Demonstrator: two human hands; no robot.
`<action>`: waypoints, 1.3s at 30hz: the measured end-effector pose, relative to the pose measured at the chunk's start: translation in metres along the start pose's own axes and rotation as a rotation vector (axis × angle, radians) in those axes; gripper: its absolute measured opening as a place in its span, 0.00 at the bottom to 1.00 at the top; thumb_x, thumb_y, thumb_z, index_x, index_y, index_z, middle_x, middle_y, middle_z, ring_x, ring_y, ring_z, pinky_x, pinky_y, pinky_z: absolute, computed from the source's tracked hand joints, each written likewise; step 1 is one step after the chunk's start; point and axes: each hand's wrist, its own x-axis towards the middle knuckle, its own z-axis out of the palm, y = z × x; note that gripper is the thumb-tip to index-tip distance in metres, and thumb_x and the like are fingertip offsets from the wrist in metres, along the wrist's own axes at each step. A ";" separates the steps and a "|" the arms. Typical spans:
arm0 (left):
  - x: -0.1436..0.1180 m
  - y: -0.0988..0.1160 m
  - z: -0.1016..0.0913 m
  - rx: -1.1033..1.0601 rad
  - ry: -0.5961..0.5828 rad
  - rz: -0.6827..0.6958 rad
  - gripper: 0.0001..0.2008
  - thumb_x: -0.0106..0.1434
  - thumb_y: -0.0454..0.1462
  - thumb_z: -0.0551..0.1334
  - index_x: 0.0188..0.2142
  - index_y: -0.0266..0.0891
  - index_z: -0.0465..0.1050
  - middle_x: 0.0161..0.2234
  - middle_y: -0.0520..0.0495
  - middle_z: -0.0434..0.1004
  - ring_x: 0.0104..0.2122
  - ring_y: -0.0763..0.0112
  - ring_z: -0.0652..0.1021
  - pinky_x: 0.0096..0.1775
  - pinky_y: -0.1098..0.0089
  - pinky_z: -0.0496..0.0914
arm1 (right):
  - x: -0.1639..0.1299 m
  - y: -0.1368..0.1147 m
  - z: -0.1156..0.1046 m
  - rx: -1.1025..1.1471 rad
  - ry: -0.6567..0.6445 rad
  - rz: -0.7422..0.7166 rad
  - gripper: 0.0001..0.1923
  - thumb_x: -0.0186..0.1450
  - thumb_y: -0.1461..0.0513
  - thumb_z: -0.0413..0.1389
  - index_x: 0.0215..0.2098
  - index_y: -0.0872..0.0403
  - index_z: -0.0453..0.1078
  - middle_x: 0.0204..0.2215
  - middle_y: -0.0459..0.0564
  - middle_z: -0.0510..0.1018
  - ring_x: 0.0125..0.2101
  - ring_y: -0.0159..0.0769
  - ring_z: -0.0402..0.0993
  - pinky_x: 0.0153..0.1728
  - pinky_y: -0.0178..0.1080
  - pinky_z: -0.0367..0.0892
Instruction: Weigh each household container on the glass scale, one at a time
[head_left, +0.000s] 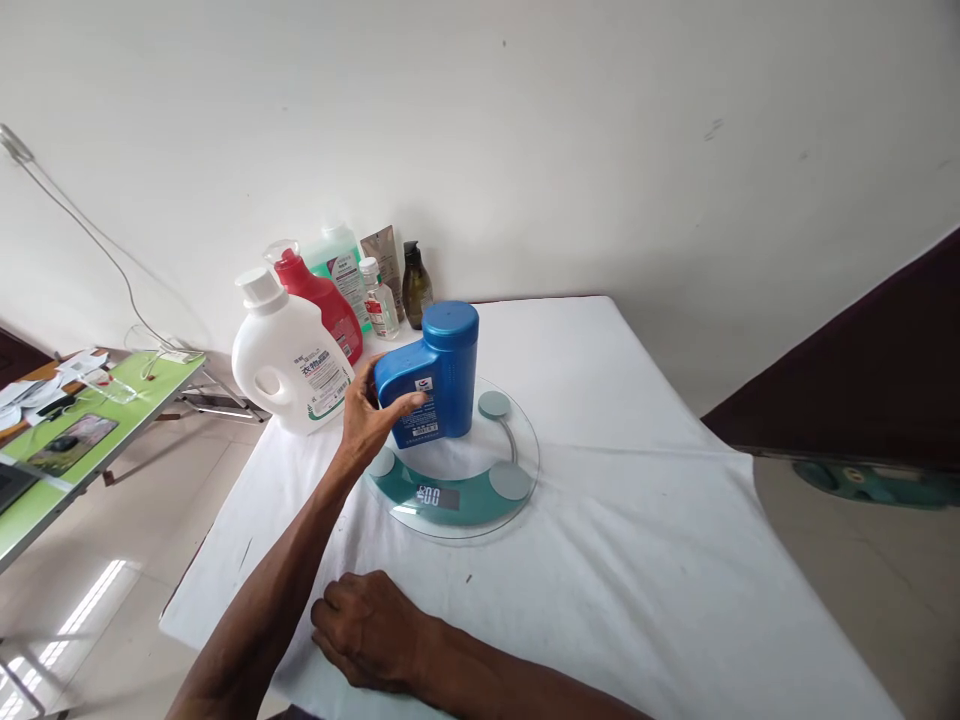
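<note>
My left hand (367,410) grips a blue bottle (442,375) with a wide blue cap, thumb across its front label and fingers behind its side. The bottle is upright over the round glass bathroom scale (480,505); whether its base touches the glass I cannot tell. Zeros show on the scale's lit display (437,497). Curled into a fist, my right hand (367,630) rests on the white tablecloth in front of the scale. Just left of my left hand stands a white detergent jug (289,350) with a white cap.
Behind the jug are a red bottle (322,305), a green-liquid jug (341,265), a small clear bottle (380,305), a brown tube (384,262) and a dark pump bottle (416,285). The white-covered table (637,540) meets the wall. A green desk (135,400) stands left.
</note>
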 end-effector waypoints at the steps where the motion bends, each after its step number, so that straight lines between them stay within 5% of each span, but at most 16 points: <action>1: -0.002 -0.003 -0.006 0.030 0.006 0.035 0.26 0.59 0.57 0.69 0.46 0.40 0.77 0.42 0.45 0.80 0.42 0.61 0.80 0.43 0.64 0.74 | 0.000 0.000 0.000 0.005 0.001 0.002 0.12 0.75 0.56 0.52 0.38 0.53 0.70 0.34 0.46 0.80 0.31 0.37 0.77 0.18 0.38 0.54; 5: -0.019 -0.034 -0.034 0.213 0.151 0.037 0.22 0.72 0.54 0.54 0.37 0.40 0.75 0.35 0.46 0.78 0.39 0.64 0.77 0.45 0.65 0.71 | 0.000 0.001 0.000 0.028 -0.010 0.010 0.10 0.75 0.58 0.52 0.37 0.53 0.69 0.33 0.46 0.79 0.30 0.35 0.75 0.18 0.38 0.50; 10: -0.040 -0.082 -0.052 0.332 0.268 -0.160 0.17 0.69 0.48 0.59 0.28 0.40 0.68 0.25 0.51 0.69 0.28 0.70 0.70 0.35 0.69 0.65 | 0.000 0.001 0.002 -0.004 -0.020 -0.019 0.07 0.73 0.62 0.52 0.36 0.53 0.67 0.31 0.46 0.77 0.28 0.34 0.70 0.19 0.39 0.46; 14: -0.039 -0.101 -0.055 0.219 0.279 -0.253 0.16 0.68 0.47 0.59 0.27 0.41 0.67 0.23 0.52 0.66 0.26 0.70 0.68 0.31 0.70 0.63 | 0.000 0.000 0.004 -0.024 -0.012 -0.007 0.09 0.75 0.62 0.51 0.36 0.54 0.68 0.31 0.47 0.77 0.29 0.34 0.69 0.20 0.39 0.45; 39: -0.039 -0.091 -0.052 0.185 0.210 -0.308 0.17 0.65 0.49 0.62 0.26 0.40 0.68 0.21 0.54 0.64 0.22 0.73 0.65 0.27 0.70 0.60 | -0.003 0.001 0.004 0.013 0.016 -0.007 0.07 0.73 0.63 0.54 0.35 0.53 0.65 0.30 0.47 0.75 0.27 0.33 0.67 0.20 0.38 0.44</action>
